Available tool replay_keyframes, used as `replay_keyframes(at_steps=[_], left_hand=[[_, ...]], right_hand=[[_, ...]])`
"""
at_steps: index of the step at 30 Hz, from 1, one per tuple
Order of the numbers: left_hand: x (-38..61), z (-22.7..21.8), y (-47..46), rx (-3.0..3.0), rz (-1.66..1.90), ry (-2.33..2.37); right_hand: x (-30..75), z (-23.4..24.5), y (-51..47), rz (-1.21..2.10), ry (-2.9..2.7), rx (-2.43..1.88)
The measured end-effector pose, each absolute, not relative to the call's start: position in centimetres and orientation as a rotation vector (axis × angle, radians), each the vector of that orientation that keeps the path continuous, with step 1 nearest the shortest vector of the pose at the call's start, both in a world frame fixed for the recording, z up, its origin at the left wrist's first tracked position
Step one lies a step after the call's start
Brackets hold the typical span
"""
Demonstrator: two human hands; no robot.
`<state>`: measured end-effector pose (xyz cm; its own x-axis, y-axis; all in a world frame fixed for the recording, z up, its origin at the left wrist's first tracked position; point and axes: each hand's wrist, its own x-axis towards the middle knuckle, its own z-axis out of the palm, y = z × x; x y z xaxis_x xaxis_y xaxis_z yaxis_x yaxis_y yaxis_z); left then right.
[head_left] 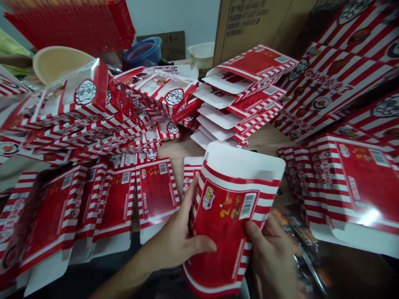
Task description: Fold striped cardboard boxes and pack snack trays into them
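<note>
Between my two hands is a red-and-white striped carton (218,224), its back panel with a barcode facing me and a white flap sticking out at the far end. My left hand (179,234) grips its left side, thumb lying across the red panel and fingers along the edge. At the lower right edge, my right hand (272,253) pinches the carton with thumb in front and fingers behind. The bottom of the carton curves toward me. What is inside it, if anything, is hidden.
Several like cartons (56,207) lie at the left, with a pile of windowed ones (71,99) behind. A stack with white open flaps (249,79) stands ahead. More cartons (368,178) fill the right, beside plastic-wrapped pieces (299,241). A cardboard box (252,25) and blue basin (145,52) are at the back.
</note>
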<state>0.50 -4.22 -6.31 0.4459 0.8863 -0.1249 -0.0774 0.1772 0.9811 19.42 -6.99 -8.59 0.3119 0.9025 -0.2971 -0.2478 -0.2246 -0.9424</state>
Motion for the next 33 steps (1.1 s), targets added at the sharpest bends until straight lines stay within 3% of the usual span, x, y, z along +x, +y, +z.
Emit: replay_keyframes(at_steps=[6, 12, 17, 27, 33], left_hand=[[0.6, -6.7, -4.5, 1.065, 0.791, 1.068], [-1.3, -7.3, -4.7, 1.297, 0.651, 0.974], [-0.5, -7.1, -3.4, 1.144, 0.923, 1.053], [-0.4, -5.4, -1.8, 1.377, 0.817, 1.22], [-0.9, -5.6, -1.6, 1.606, 0.795, 1.206]], right_hand=[[18.9, -8.8, -6.9, 1.058, -0.8, -1.458], [19.6, -8.0, -6.6, 0.757, -0.97, -1.469], [19.3, -7.3, -5.9, 0.804, -0.947, -1.507], [20.1, -6.0, -4.6, 0.946, -0.906, -1.471], [21.4, -5.8, -4.5, 0.972, -1.253, -1.237]])
